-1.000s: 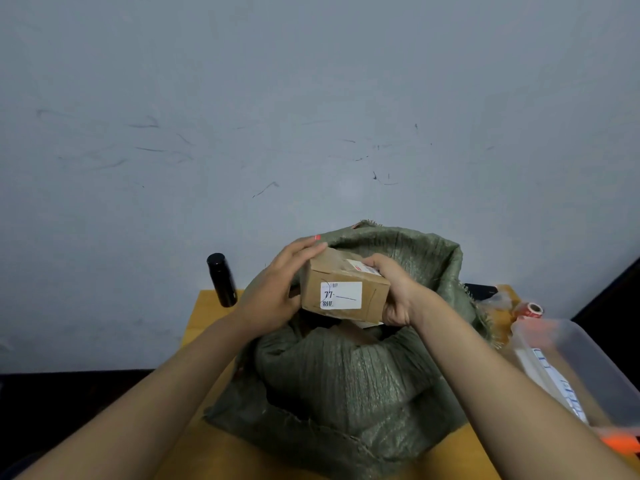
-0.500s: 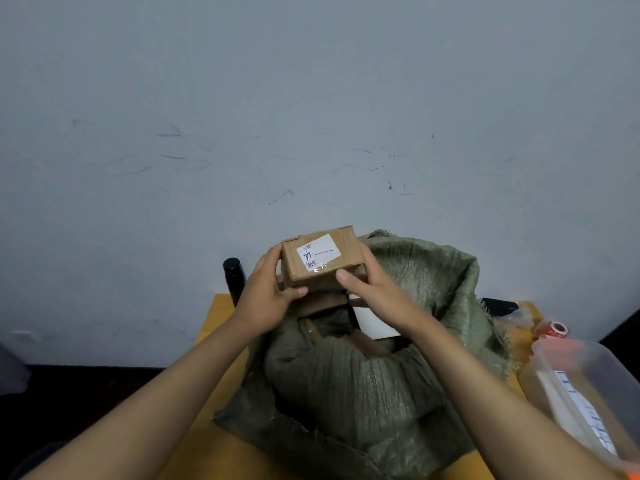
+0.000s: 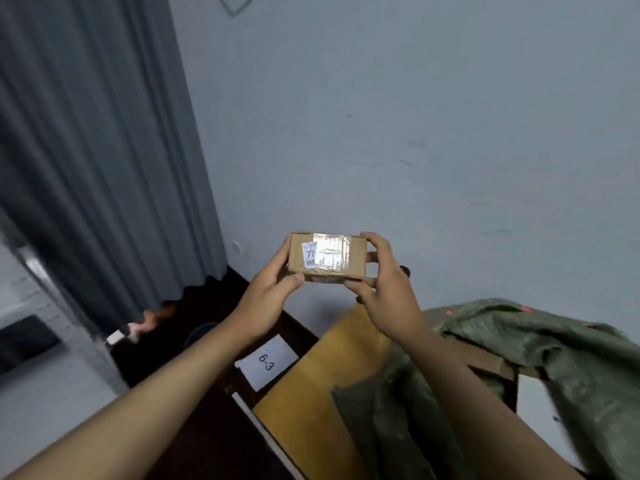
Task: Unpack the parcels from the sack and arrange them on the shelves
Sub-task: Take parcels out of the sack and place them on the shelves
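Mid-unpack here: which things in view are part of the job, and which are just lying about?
Part of the job:
- cardboard parcel, held up between left hand and right hand
- green sack on the yellow table
- white label marked 6-3

Just lying about:
- grey curtain
- wall

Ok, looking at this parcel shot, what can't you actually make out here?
Head view only:
- Label on the parcel: only "77" reads, the small print is blurred.
- Sack contents: hidden by its folds and the right hand's arm.
- Shelves: none clearly in view; only a "6-3" tag.
- Left hand fingertips: behind the parcel.
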